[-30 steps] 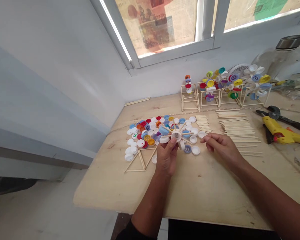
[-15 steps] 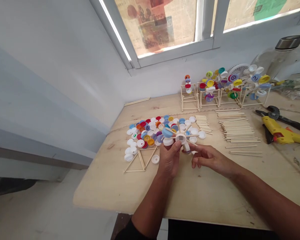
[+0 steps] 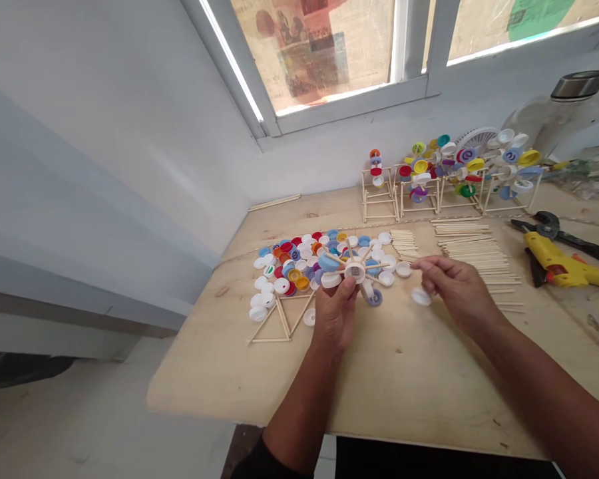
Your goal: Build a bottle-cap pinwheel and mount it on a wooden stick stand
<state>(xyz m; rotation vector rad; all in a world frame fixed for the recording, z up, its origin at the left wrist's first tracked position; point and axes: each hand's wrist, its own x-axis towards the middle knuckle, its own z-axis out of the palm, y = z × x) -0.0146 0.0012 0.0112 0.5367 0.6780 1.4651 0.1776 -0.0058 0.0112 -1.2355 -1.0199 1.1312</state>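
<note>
My left hand (image 3: 335,313) is closed on a small wheel (image 3: 354,271) made of thin sticks and bottle caps, held just above the wooden table (image 3: 389,372). The wheel has a white cap at its hub and white and blue caps on its spokes. My right hand (image 3: 456,289) is to its right with fingers pinched on a white bottle cap (image 3: 421,297), above the table. Behind the wheel lies a pile of coloured bottle caps (image 3: 299,263).
Rows of thin wooden sticks (image 3: 474,256) lie right of the pile. Finished cap wheels on stick frames (image 3: 444,176) stand by the wall. A yellow glue gun (image 3: 564,266) and black pliers (image 3: 564,234) lie at the right. A stick triangle (image 3: 274,322) lies at the left.
My right hand moved in under the wheel, then drew back to the right holding a white cap. My left hand kept the wheel almost still.
</note>
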